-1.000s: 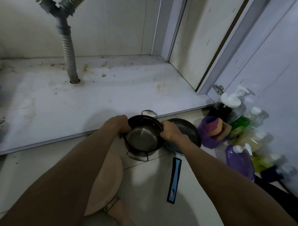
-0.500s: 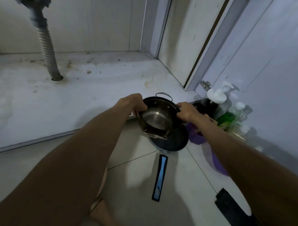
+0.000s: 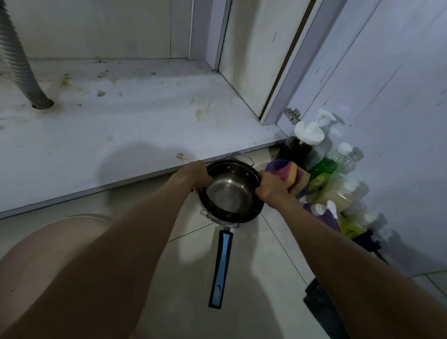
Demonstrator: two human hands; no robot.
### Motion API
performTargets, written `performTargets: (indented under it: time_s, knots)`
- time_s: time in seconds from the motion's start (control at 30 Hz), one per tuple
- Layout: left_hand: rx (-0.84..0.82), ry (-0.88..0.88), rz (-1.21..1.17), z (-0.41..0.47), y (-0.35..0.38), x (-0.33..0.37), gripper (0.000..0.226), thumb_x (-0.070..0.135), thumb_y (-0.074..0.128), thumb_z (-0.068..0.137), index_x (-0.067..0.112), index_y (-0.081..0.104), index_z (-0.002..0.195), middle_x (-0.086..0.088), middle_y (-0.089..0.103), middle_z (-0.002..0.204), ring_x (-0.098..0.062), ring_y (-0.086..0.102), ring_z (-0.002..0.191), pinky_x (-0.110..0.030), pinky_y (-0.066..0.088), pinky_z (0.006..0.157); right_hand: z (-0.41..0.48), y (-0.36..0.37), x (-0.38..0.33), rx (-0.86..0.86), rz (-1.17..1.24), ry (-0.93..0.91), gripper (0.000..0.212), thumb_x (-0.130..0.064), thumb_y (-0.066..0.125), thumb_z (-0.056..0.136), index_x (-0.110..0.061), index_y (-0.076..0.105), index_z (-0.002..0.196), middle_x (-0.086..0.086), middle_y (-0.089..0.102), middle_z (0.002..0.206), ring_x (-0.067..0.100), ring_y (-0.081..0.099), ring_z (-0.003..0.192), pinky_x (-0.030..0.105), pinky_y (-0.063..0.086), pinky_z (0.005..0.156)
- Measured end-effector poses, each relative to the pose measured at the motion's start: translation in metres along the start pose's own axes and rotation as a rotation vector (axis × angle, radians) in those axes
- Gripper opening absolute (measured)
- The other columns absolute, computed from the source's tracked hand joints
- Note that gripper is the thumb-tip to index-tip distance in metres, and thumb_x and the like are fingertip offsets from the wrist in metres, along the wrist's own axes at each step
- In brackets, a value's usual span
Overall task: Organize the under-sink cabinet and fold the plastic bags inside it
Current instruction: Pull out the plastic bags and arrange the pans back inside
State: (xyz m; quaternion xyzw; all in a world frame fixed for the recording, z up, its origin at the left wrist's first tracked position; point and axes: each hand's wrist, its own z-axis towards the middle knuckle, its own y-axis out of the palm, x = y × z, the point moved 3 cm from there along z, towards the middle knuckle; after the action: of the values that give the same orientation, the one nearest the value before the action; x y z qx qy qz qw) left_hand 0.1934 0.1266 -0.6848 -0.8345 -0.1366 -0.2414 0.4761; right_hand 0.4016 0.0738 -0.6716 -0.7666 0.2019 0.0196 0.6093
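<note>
The steel pot (image 3: 230,192) is low over the tiled floor (image 3: 187,295), just in front of the cabinet's front edge, caught between both hands. The left grip (image 3: 196,177) clasps the rim on its left side and the right grip (image 3: 271,187) clasps the rim opposite, fingers curled over the edge on each. Its two wire loop handles lie on the near-far line, one toward the cabinet and one toward the person, so the hands hold across that axis. Beneath it is a dark frying pan, its blue-and-black handle (image 3: 221,268) pointing straight back at the person. Whether the pot rests in the pan or hangs just clear of it is hard to tell from this angle. The stained cabinet floor (image 3: 117,130) lies straight ahead of the pot and slightly raised, so the coming move is probably a forward lift over that lip. Both forearms reach out nearly straight and converge on the pot, neither hand clearly nearer. The right grip is close against a sponge (image 3: 297,175) in a purple cup (image 3: 275,164), with bottles (image 3: 321,170) crowded behind; drifting right risks a knock.
</note>
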Motion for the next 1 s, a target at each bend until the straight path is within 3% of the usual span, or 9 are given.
performTargets:
  time_s: [0.23,0.5,0.63,0.7,0.83,1.0]
  knots:
    - [-0.01,-0.017,-0.063,-0.006,0.002,-0.007,0.016,0.017,0.055,0.086,0.004,0.063,0.092,-0.008,0.072,0.075,-0.018,0.072,0.065,-0.036,0.061,0.067,-0.004,0.001,0.0,-0.032,-0.009,0.01,0.035,-0.009,0.052,0.088,-0.015,0.05,0.122,0.013,0.064,0.111,0.034,0.061,0.105,0.04,0.051,0.089]
    - [0.001,-0.108,-0.086,-0.026,0.018,-0.004,0.038,0.024,0.058,0.09,0.005,0.057,0.124,-0.015,0.065,0.11,-0.028,0.067,0.091,-0.038,0.058,0.074,-0.024,0.008,0.012,-0.082,0.082,0.107,0.042,-0.027,0.06,0.087,-0.017,0.047,0.126,0.01,0.064,0.096,0.029,0.067,0.085,0.043,0.058,0.078]
    - [0.013,-0.138,-0.18,-0.03,0.027,-0.001,0.034,0.011,0.055,0.092,-0.004,0.057,0.122,-0.021,0.066,0.104,-0.029,0.065,0.082,-0.039,0.058,0.069,-0.025,0.009,0.006,-0.132,0.115,0.149,0.039,-0.012,0.056,0.092,-0.005,0.043,0.128,0.011,0.057,0.078,0.029,0.069,0.072,0.038,0.06,0.065]
    - [0.022,-0.147,-0.187,-0.033,0.027,-0.002,0.033,0.011,0.055,0.091,-0.005,0.058,0.119,-0.022,0.067,0.1,-0.032,0.068,0.083,-0.041,0.06,0.071,-0.024,0.01,0.005,-0.127,0.104,0.133,0.035,-0.009,0.054,0.093,-0.003,0.044,0.126,0.014,0.062,0.086,0.031,0.07,0.077,0.039,0.061,0.067]
    - [0.012,-0.156,-0.195,-0.043,0.03,-0.004,0.032,0.014,0.056,0.091,0.002,0.057,0.121,-0.017,0.063,0.099,-0.031,0.068,0.085,-0.04,0.06,0.072,-0.023,0.011,0.001,-0.123,0.083,0.117,0.037,-0.013,0.055,0.091,-0.004,0.046,0.125,0.019,0.062,0.106,0.034,0.067,0.083,0.033,0.056,0.05]
    - [0.0,-0.172,-0.169,-0.062,0.034,-0.01,0.028,0.019,0.056,0.091,0.008,0.056,0.117,-0.014,0.064,0.097,-0.025,0.066,0.076,-0.035,0.06,0.067,-0.03,0.016,0.0,-0.18,0.06,0.077,0.028,-0.01,0.056,0.092,-0.004,0.047,0.118,0.015,0.06,0.09,0.029,0.067,0.071,0.029,0.049,0.042]
